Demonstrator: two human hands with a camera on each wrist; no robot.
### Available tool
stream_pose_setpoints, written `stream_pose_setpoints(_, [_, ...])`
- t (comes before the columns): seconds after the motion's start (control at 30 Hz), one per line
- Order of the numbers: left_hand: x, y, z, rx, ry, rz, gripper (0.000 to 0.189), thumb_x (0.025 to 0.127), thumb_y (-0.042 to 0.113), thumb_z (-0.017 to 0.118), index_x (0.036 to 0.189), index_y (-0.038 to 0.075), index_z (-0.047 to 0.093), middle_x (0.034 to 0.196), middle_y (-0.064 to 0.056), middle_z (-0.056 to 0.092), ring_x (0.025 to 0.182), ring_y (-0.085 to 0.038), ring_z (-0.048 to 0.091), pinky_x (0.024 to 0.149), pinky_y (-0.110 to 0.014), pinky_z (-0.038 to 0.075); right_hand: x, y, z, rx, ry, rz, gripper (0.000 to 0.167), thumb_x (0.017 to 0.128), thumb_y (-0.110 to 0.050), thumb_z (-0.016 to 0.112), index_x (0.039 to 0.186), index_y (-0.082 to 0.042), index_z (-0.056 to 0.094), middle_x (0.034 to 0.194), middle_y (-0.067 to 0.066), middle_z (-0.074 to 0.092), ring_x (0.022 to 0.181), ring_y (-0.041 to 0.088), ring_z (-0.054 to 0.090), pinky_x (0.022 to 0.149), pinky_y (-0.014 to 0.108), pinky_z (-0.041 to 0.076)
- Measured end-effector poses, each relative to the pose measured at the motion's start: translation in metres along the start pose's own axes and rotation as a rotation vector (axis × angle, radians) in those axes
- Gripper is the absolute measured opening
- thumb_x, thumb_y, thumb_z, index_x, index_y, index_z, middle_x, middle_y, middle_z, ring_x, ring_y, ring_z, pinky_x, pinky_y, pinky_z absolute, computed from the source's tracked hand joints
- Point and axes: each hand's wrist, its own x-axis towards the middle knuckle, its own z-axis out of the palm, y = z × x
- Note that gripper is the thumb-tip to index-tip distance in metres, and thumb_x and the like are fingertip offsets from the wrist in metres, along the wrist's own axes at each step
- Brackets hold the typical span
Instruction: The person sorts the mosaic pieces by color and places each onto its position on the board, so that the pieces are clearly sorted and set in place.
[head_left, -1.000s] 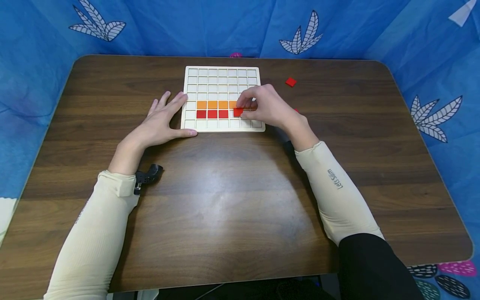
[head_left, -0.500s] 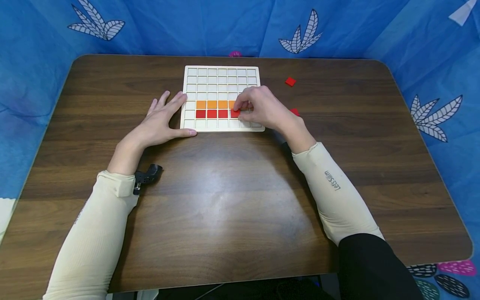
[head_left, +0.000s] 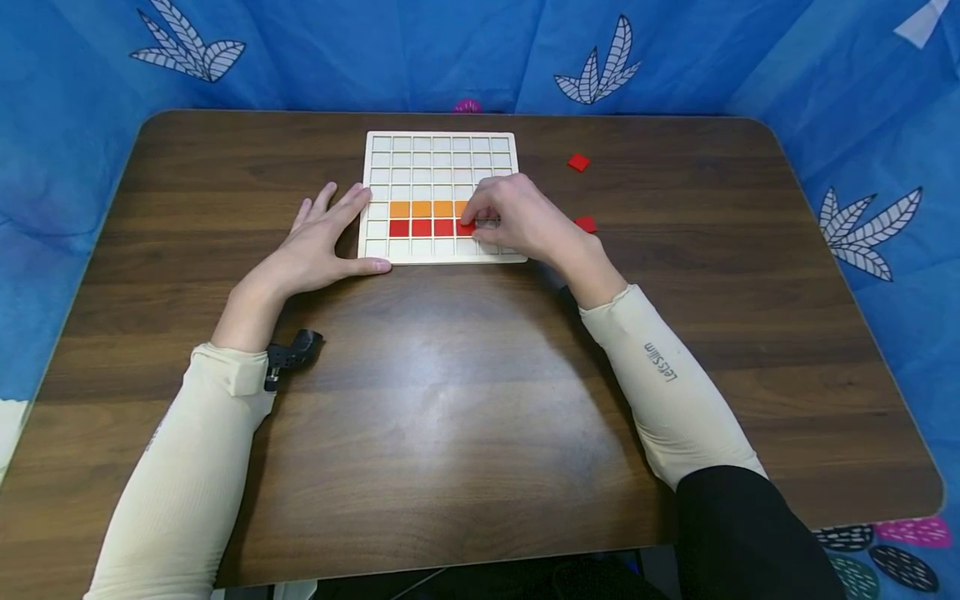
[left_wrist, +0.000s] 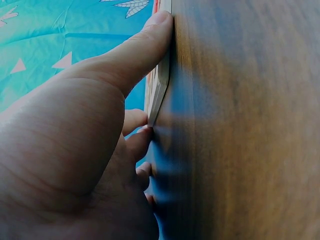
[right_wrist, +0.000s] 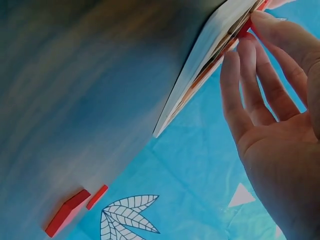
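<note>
A white grid board (head_left: 442, 261) lies on the table. One of its rows has orange tiles (head_left: 422, 209), and the row in front of it has red tiles (head_left: 422, 228). My right hand (head_left: 517, 218) pinches a red tile (head_left: 466, 229) by thumb and index finger, at the right end of that red row. In the right wrist view this red tile (right_wrist: 245, 27) is down at the board's surface. My left hand (head_left: 318, 242) is spread, its thumb (left_wrist: 159, 22) along the board's front edge and its fingertips touching the left side.
Two loose red tiles lie right of the board, one farther back (head_left: 578, 162) and one (head_left: 586, 224) beside my right wrist. The brown wooden table (head_left: 435, 417) is bounded by a blue patterned cloth (head_left: 420, 54) at the back and sides.
My right hand has shifted slightly left and lowered the red tile into line with the red row. The loose tile by my right wrist shows more. My left hand stays at the board.
</note>
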Motion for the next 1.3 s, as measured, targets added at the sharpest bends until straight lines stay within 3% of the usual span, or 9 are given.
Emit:
stream_pose_setpoints(0.23, [0.0, -0.001, 0.0, 0.001, 0.003, 0.006, 0.11, 0.091, 0.06, 0.076, 0.171, 0.019, 0.012, 0.179, -0.002, 0.005, 0.164, -0.034, -0.012, 0.131, -0.056, -0.012, 0.0, -0.003, 0.001, 0.003, 0.001, -0.019, 0.016, 0.093, -0.003, 0.075, 0.107, -0.005, 0.082, 0.103, 0.008, 0.074, 0.085, 0.02, 0.064, 0.08, 0.028, 0.054])
stream_pose_setpoints(0.53, [0.0, -0.002, 0.001, -0.002, 0.008, 0.019, 0.109, 0.092, 0.057, 0.076, 0.171, 0.017, 0.012, 0.179, -0.003, 0.006, 0.164, -0.034, -0.011, 0.131, -0.056, -0.011, 0.0, -0.003, -0.003, 0.02, -0.004, 0.022, 0.017, 0.095, -0.01, 0.078, 0.111, -0.009, 0.082, 0.107, 0.006, 0.077, 0.09, 0.02, 0.063, 0.084, 0.03, 0.053])
stream_pose_setpoints(0.93, [0.0, -0.002, 0.002, -0.001, 0.013, 0.023, 0.11, 0.091, 0.058, 0.077, 0.171, 0.018, 0.013, 0.179, -0.003, 0.006, 0.165, -0.034, -0.011, 0.132, -0.056, -0.01, -0.016, 0.023, -0.031, 0.065, 0.095, 0.231, 0.022, 0.097, -0.015, 0.078, 0.118, -0.011, 0.081, 0.111, 0.005, 0.075, 0.098, 0.021, 0.062, 0.087, 0.032, 0.056])
stream_pose_setpoints(1.13, [0.001, -0.002, 0.002, 0.003, 0.011, 0.019, 0.11, 0.091, 0.059, 0.076, 0.171, 0.018, 0.013, 0.179, -0.003, 0.006, 0.165, -0.034, -0.011, 0.132, -0.056, -0.01, -0.031, 0.038, -0.044, 0.079, 0.117, 0.313, 0.025, 0.097, -0.017, 0.077, 0.122, -0.013, 0.079, 0.121, 0.006, 0.075, 0.108, 0.021, 0.063, 0.104, 0.037, 0.057])
stream_pose_setpoints(1.3, [0.0, -0.003, 0.001, 0.002, 0.012, 0.013, 0.11, 0.091, 0.059, 0.076, 0.171, 0.018, 0.012, 0.179, -0.003, 0.005, 0.164, -0.034, -0.012, 0.131, -0.055, -0.011, -0.047, 0.053, -0.05, 0.066, 0.121, 0.357, 0.025, 0.099, -0.02, 0.075, 0.123, -0.014, 0.079, 0.121, 0.007, 0.075, 0.11, 0.022, 0.065, 0.106, 0.042, 0.056])
